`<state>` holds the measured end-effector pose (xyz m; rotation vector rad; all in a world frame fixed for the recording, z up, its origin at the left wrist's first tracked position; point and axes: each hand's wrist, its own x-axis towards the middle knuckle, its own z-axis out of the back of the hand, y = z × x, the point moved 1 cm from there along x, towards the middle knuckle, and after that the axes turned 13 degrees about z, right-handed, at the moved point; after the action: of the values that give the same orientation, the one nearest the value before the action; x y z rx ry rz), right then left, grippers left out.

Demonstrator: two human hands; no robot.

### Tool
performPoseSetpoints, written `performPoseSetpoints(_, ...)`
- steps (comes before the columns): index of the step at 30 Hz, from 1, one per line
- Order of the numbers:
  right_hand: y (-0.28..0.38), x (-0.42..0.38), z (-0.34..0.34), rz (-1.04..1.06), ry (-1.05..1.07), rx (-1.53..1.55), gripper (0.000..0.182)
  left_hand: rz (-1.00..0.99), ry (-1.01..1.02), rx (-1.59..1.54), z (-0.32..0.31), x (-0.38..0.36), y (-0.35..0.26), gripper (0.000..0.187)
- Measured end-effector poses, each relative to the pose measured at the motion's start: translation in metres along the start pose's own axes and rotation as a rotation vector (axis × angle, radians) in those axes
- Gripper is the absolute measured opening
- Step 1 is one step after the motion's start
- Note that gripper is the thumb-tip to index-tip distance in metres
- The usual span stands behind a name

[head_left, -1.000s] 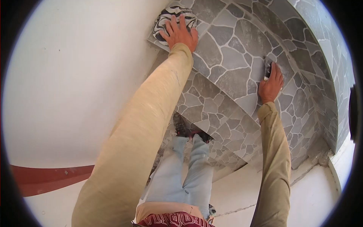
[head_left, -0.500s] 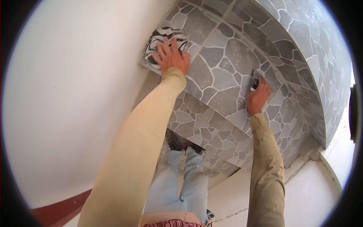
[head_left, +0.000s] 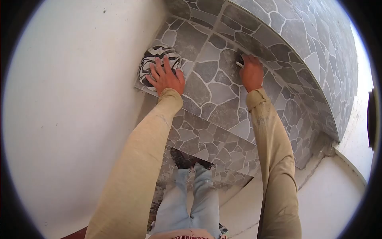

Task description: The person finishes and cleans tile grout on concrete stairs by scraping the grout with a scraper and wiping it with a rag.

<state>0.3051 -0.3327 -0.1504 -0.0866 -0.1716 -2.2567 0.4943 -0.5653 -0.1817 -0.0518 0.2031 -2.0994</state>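
Note:
My left hand [head_left: 166, 77] lies with spread fingers on a round black-and-white patterned pad [head_left: 152, 59], which rests on the grey stone-patterned step [head_left: 223, 92] beside the white wall. To the right, my right hand [head_left: 251, 72] is closed round a small dark tool with a light edge [head_left: 240, 60]. The tool is at the step's surface, near the foot of the riser. My fingers and the back of my hand hide most of it.
A white wall [head_left: 79, 79] rises along the left. Behind the step stands a curved tiled riser [head_left: 274, 49] with a raised edge. Lower tiled steps [head_left: 199, 133] lead down to my shoes [head_left: 181, 158]. A dark object [head_left: 372, 119] is at the far right.
My right hand has moved up and left across the step with the tool, closer to the riser. My left hand is still on the pad. The whole view has shifted slightly.

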Motion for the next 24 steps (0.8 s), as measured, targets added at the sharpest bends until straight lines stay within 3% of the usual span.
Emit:
performPoseSetpoints(4,0.011,-0.014,0.000,0.102,-0.011,-0.007,0.043,0.006,0.005,-0.004,0.000,0.004,-0.003,0.067)
performPoseSetpoints(10,-0.006,0.003,-0.004,-0.045,0.047,-0.040,0.042,-0.008,-0.009,0.005,-0.002,-0.001,-0.001,0.067)
performPoseSetpoints(13,0.003,-0.006,-0.002,0.098,0.011,-0.044,0.040,0.006,-0.007,-0.012,-0.002,0.003,-0.003,0.068)
performPoseSetpoints(22,0.002,-0.003,-0.015,0.088,-0.009,-0.166,0.039,0.011,-0.005,0.003,-0.002,0.003,-0.002,0.067)
performPoseSetpoints(24,-0.008,0.005,-0.009,-0.012,0.045,-0.085,0.039,-0.011,-0.005,-0.009,-0.003,-0.003,0.001,0.067)
